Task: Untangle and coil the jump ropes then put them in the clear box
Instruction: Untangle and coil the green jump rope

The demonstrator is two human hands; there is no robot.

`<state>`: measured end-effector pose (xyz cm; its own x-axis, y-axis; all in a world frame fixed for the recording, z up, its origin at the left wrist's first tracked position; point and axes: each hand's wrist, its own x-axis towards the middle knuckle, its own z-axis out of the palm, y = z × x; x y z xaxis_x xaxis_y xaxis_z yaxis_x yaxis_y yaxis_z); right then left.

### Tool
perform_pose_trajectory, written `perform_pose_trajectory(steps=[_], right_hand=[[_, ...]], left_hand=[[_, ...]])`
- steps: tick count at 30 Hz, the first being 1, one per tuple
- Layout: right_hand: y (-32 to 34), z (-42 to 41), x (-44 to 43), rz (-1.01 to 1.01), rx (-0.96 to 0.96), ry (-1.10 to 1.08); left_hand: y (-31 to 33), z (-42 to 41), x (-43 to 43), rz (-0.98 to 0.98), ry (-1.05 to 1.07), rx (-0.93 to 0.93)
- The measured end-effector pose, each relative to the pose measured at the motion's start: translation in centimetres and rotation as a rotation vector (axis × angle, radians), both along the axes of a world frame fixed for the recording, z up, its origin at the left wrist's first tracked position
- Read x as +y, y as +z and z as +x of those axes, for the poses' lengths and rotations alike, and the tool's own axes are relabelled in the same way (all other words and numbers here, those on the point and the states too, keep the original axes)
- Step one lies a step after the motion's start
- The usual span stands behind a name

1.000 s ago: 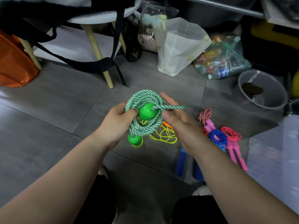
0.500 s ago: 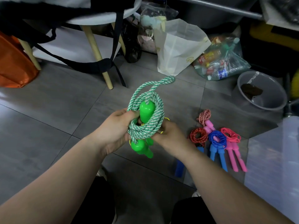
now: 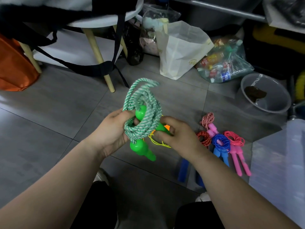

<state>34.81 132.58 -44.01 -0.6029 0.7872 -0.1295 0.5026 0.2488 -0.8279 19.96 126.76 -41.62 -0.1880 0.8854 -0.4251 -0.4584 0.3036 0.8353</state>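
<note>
Nearest, a loose green handle (image 3: 143, 150) is seen hanging below the left hand (image 3: 110, 131), long axis slanting down and to the right, gripped by nothing.

Left hand: closed around the left side of the green-white rope (image 3: 142, 116), coil pinched between thumb and fingers. Coil held roughly upright above the floor (image 3: 49, 116), clear of it. A blurred loop of rope stands out at the far top of the coil, not tucked in.

Right hand (image 3: 178, 135): closed on the second green handle (image 3: 162, 128), just right of the coil's lower edge. That handle is threaded through the coil's middle, its rounded head showing at the far-left side near the left fingers, its long axis running from far left to near right.

Judged: the next move turns on this axis. The handle would be drawn toward the right hand, along its own length, to cinch the coil; the left hand is placed to brace the coil against that pull.

Further right on the floor, well apart from both hands: coiled red rope (image 3: 203, 138), blue rope (image 3: 221, 143), pink rope (image 3: 235, 139), a red-white rope (image 3: 207, 119) beyond them. A yellow rope (image 3: 156, 142) lies under the hands.

Clear box (image 3: 280, 162): at the right edge, nearer the right hand. The green-white rope is not yet in it.
</note>
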Motion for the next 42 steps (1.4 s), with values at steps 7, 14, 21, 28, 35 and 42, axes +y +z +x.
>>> perform_pose_trajectory(steps=[7, 14, 21, 28, 35, 42], right_hand=[[1.5, -1.1, -0.6, -0.210, 0.235, -0.004], [1.7, -1.2, -1.0, -0.441, 0.423, -0.052], [1.5, 0.0, -0.3, -0.185, 0.270, 0.093], [0.5, 2.3, 1.4, -0.123, -0.101, 0.051], [-0.1, 5.1, 3.0, -0.169, -0.215, -0.227], [-0.1, 4.3, 3.2, -0.475, 0.052, -0.559]], left_hand=[[-0.2, 0.1, -0.2, -0.049, -0.103, -0.003], [-0.6, 0.6, -0.2, 0.066, -0.145, -0.110], [0.4, -1.6, 0.2, 0.085, 0.080, -0.079], [0.6, -3.6, 0.3, 0.049, 0.223, 0.026], [-0.4, -5.3, -0.8, -0.171, 0.242, 0.523], [-0.9, -4.0, -0.8, -0.342, -0.061, 0.669]])
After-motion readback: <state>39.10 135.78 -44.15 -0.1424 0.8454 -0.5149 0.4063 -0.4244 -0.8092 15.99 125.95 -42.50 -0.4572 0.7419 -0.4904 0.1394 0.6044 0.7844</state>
